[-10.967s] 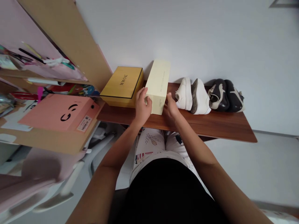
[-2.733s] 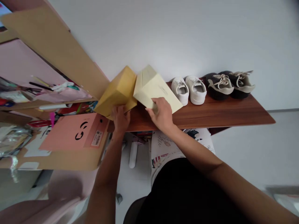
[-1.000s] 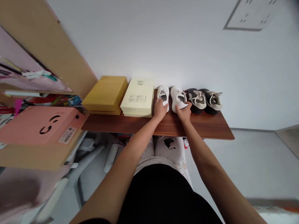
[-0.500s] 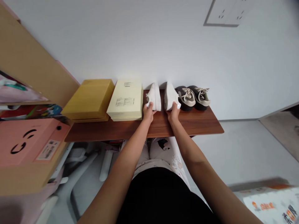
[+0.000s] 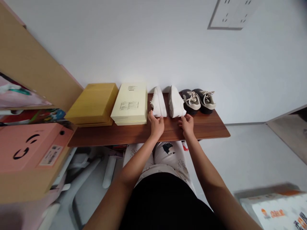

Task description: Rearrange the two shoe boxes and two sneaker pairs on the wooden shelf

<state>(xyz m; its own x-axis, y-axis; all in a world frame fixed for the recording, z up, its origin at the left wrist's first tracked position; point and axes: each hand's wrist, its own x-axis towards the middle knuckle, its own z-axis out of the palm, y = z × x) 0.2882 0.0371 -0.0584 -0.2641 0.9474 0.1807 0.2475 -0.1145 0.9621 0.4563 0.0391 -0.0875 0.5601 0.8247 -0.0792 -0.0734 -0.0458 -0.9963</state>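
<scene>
Two white sneakers stand side by side on a brown wooden shelf (image 5: 134, 135), toes toward the wall. The left white sneaker (image 5: 158, 101) is tipped, its pale sole facing right; the right white sneaker (image 5: 176, 101) leans beside it with a small gap between them. My left hand (image 5: 156, 125) is at the heel of the left sneaker, fingers apart and fingertips touching or almost touching it. At the heel of the right sneaker is my right hand (image 5: 187, 125), its fingers loosely curved and apart, no longer wrapped round the shoe.
Right of the white pair sit dark shoes with beige laces (image 5: 199, 100). On the left are a cream box (image 5: 130, 103) and a mustard-yellow box (image 5: 93, 103). A pink box (image 5: 31, 147) stands further left. A wall socket plate (image 5: 229, 14) is above; a white printed package (image 5: 278, 210) lies lower right.
Both hands have let go of the white sneakers and drawn back slightly toward me. The sneakers now rest on the shelf, tilted a little differently.
</scene>
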